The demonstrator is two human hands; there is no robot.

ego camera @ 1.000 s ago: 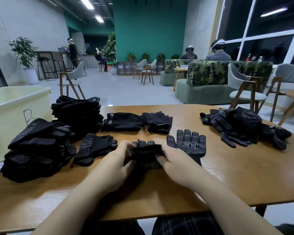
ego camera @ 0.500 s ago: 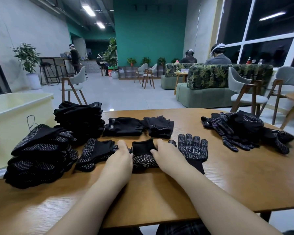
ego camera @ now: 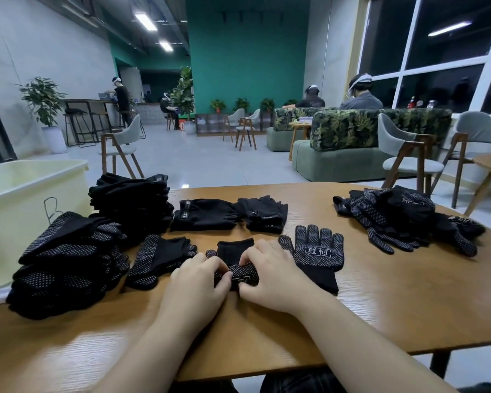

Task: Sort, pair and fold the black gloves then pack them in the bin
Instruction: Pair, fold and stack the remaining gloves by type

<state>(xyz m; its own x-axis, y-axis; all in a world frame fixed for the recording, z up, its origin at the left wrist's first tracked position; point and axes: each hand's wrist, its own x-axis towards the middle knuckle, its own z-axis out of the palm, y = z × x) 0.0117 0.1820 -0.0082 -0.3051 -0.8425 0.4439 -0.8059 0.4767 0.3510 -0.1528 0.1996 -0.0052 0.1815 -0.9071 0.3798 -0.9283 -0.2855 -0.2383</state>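
Both hands sit curled over a folded dotted glove point(ego camera: 236, 265) on the wooden table point(ego camera: 380, 307): the left hand point(ego camera: 199, 282) pinches its near edge from the left, and the right hand point(ego camera: 270, 275) pinches it from the right. Just right of the right hand lies a flat glove point(ego camera: 318, 255) bearing white characters. Far left of the left hand stands the bin point(ego camera: 20, 199), marked "B".

Both forearms extended forward, converging. Left hand point(ego camera: 197, 282) and right hand point(ego camera: 270, 275) palm-down, side by side, fingers curled, pinching folded glove point(ego camera: 236, 260).
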